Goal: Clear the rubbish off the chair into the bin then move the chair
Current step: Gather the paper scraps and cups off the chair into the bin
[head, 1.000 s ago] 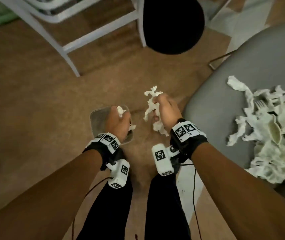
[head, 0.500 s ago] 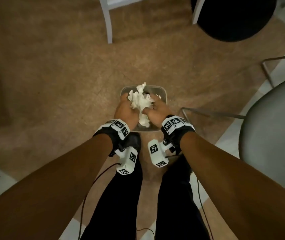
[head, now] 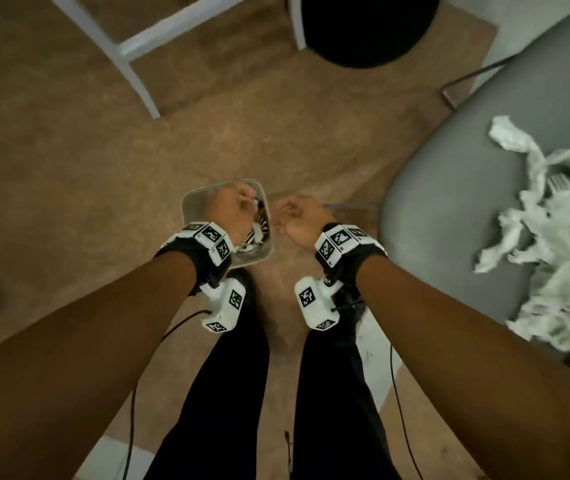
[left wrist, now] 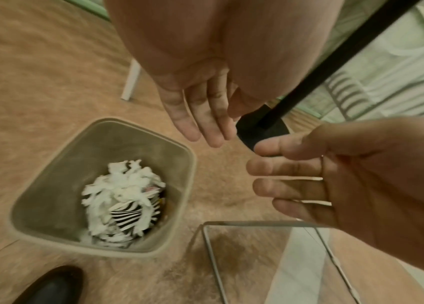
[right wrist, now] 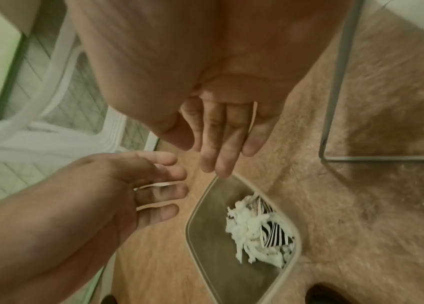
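The chair [head: 467, 216] fills the head view from one to four o'clock, its rubbish [head: 560, 258] heaped well right of both hands. The bin [head: 191, 202] sits at centre, paper inside. The right hand [head: 299, 220], nearer the heap, and the left hand [head: 231, 209] both hang loosely spread, holding nothing. Bare floor lies between.

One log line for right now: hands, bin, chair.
left hand: open, empty | right hand: open, empty | beige plastic bin: holds shredded white paper | grey chair: paper pile remains
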A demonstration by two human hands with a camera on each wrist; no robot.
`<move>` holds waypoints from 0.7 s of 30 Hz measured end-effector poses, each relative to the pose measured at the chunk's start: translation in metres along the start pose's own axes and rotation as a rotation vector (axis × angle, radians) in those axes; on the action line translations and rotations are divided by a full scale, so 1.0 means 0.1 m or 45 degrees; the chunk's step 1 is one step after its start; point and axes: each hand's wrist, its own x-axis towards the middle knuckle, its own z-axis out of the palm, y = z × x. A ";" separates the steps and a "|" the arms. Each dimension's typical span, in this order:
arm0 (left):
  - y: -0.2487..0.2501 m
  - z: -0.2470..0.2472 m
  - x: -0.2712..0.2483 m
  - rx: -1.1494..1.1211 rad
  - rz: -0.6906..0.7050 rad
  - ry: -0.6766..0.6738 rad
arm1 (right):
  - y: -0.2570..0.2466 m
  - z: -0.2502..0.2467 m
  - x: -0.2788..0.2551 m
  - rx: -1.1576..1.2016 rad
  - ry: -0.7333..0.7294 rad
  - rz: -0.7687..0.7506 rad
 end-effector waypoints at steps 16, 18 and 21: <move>2.76 2.09 -0.72 0.761 1.087 -0.324 | 1.58 -2.75 -1.59 0.634 0.876 -0.150; 2.90 2.30 -0.73 0.922 1.151 -0.373 | 1.81 -3.00 -1.72 0.656 0.955 -0.140; 2.95 2.54 -0.65 1.152 1.178 -0.440 | 2.13 -3.34 -1.87 0.541 1.081 -0.062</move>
